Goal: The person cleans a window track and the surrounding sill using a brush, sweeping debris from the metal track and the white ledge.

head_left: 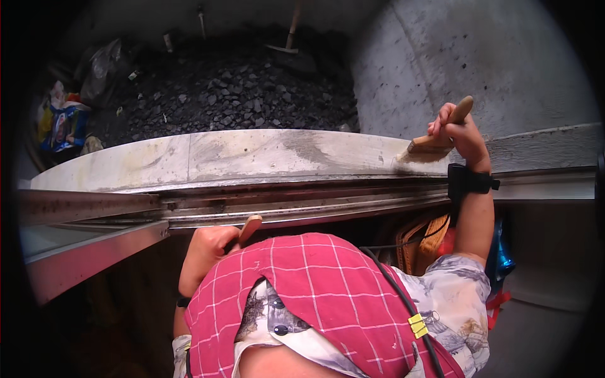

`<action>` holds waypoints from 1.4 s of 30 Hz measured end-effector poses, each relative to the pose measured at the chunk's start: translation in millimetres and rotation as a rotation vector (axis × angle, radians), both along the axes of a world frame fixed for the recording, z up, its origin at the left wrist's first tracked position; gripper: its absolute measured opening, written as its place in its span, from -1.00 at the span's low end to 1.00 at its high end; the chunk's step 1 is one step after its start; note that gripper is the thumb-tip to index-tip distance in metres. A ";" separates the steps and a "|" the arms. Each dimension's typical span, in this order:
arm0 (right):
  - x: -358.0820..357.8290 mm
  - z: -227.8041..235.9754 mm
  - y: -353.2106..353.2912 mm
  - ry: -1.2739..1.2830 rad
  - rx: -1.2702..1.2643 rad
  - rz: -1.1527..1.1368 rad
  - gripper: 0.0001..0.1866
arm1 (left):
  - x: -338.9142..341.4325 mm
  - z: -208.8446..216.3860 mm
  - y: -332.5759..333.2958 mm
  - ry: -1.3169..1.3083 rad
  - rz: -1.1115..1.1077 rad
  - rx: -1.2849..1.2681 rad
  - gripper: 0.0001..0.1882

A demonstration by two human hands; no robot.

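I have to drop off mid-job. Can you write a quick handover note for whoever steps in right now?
Right hand: gripping a wooden-handled brush, bristles on the pale stone sill near its right end.
Left hand: low, below the metal window track, closed around a second wooden handle; what tool it belongs to is hidden.
Done: hard to judge; the sill shows grey dusty smears along its length.
Left: the smeared patches toward the middle and left look unbrushed.
Beyond the sill: a heap of dark rubble.

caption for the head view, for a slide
Right hand brushes a pale sill with a paintbrush; left hand holds a wooden handle.
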State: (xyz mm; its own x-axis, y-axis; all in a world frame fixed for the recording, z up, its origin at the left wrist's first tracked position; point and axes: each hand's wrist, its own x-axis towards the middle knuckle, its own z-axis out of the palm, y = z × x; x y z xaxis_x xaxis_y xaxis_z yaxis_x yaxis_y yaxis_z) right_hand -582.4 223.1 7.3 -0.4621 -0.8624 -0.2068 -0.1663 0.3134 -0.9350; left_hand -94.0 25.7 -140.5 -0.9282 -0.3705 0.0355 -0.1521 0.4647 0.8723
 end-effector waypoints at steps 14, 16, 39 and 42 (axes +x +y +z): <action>131.9 -53.3 -121.7 0.221 0.181 0.525 -0.79 | -3.7 11.9 7.0 -0.004 0.078 0.006 -0.90; 141.3 -58.8 -141.5 0.136 0.107 0.518 -0.79 | -8.5 20.5 5.4 -0.013 0.064 0.006 -0.86; 112.6 -38.2 -111.3 0.328 0.231 0.282 -0.69 | 1.0 8.2 6.5 -0.005 0.070 0.083 -0.80; 85.7 -29.7 -102.3 0.087 0.347 0.506 -0.57 | -0.5 14.0 4.3 -0.025 0.050 0.094 -0.81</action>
State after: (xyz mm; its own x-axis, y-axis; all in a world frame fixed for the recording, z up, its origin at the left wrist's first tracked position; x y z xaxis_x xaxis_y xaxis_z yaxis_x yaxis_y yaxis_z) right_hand -496.7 120.8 -22.4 -0.0413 -0.8682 -0.4945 -0.4444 0.4592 -0.7692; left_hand -94.5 30.0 -126.4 -0.9087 -0.4167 -0.0246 -0.1953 0.3723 0.9073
